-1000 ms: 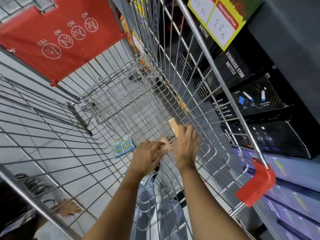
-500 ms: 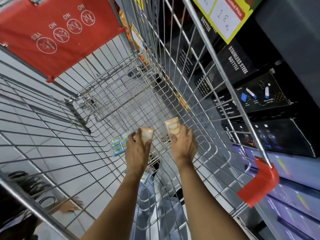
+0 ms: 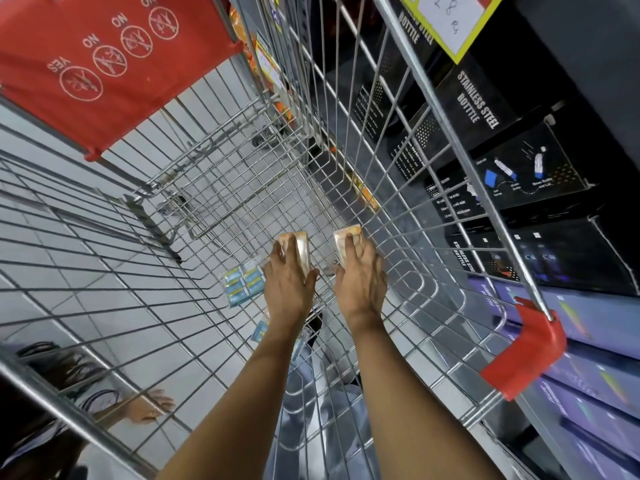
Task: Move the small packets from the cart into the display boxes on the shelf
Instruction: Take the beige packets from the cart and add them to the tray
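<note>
Head view: blue blister packets (image 3: 242, 284) lie flat on the wire cart (image 3: 194, 188) floor, just left of the left hand (image 3: 287, 282). Left grip closed around a pale orange packet (image 3: 300, 249). Right hand (image 3: 362, 277) grips a second orange packet (image 3: 346, 239). Right of it: cart mesh wall, then black boxes (image 3: 485, 109) on the shelf.

Red cart flap (image 3: 114, 64): "YES" beside one circled pictogram and "NO" beside three more, all printed in white and seen upside down.
Black boxes (image 3: 485, 109) on the shelf: "STAINLESS STEEL BOTTLE" in white capitals along the side; smaller print below is too fine to read.
Yellow price card (image 3: 453, 19): handwritten "18" on its white panel.
</note>
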The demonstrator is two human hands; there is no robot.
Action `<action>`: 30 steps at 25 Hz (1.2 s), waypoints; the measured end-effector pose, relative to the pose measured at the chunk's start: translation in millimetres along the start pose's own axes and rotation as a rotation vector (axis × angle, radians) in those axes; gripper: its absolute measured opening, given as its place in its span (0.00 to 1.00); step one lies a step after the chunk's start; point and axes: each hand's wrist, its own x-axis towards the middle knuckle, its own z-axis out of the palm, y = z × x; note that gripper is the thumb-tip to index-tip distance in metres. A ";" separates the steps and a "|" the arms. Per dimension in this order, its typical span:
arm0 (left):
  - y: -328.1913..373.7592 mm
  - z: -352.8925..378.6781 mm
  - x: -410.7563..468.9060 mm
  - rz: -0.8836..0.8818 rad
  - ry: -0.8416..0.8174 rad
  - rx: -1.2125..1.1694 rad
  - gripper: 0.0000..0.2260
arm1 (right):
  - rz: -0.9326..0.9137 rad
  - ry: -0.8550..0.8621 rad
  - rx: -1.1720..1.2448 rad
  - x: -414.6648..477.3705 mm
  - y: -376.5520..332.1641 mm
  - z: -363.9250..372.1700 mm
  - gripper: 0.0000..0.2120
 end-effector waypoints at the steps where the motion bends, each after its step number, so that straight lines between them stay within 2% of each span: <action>1: 1.9 0.2 -0.3 -0.014 0.011 -0.021 0.33 | -0.002 0.000 0.007 -0.1 0.1 0.0 0.28; 6: 7.2 -9.0 3.4 0.019 0.074 -0.169 0.33 | -0.003 0.080 0.070 2.7 -8.6 -7.6 0.28; 13: 28.6 -43.2 13.5 0.089 0.268 -0.249 0.29 | -0.176 0.289 0.173 3.1 -29.2 -45.4 0.23; 18: 69.5 -118.2 -0.8 0.230 0.454 -0.345 0.26 | -0.280 0.471 0.290 -24.3 -46.0 -120.5 0.21; 23: 136.0 -204.6 -48.8 0.434 0.604 -0.469 0.25 | -0.307 0.814 0.422 -64.7 -52.0 -235.4 0.15; 27: 214.0 -238.2 -93.0 0.603 0.564 -0.511 0.26 | -0.285 1.013 0.416 -89.6 -16.4 -322.8 0.14; 30: 284.8 -234.0 -129.0 0.724 0.380 -0.537 0.27 | -0.150 1.138 0.420 -111.5 34.3 -368.7 0.15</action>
